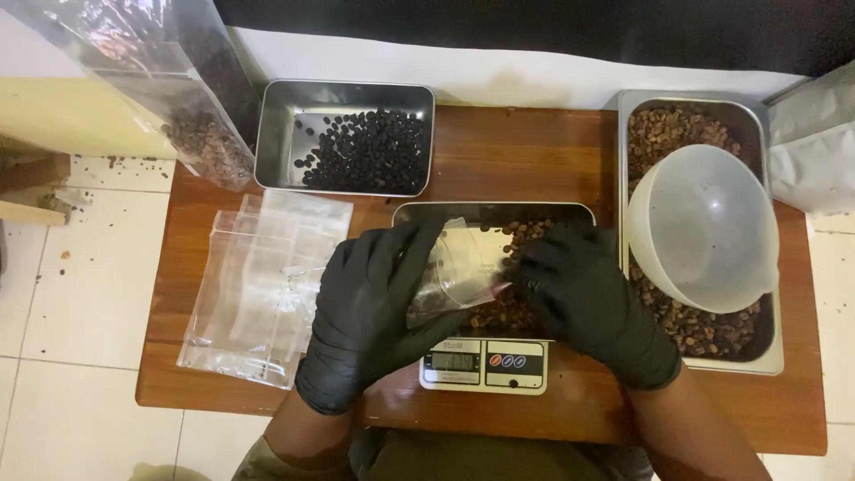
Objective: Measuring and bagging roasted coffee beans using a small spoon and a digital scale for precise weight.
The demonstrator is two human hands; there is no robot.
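Both my hands wear black gloves and meet over a steel tray [427, 212] of brown coffee beans [521, 233] that rests on a small digital scale [484, 365]. My left hand [370, 307] holds a small clear plastic bag [459, 267] tilted over the tray. My right hand [592, 298] pinches the bag's edge near the beans, fingers closed on it. The scale's platform is mostly hidden beneath the tray and my hands.
A stack of clear empty bags [263, 285] lies at the left. A steel tray [276, 134] at the back holds dark beans [365, 153]. At right, a long steel tray [770, 356] of brown beans carries a translucent plastic bowl [704, 223]. A large bean bag [178, 89] leans at back left.
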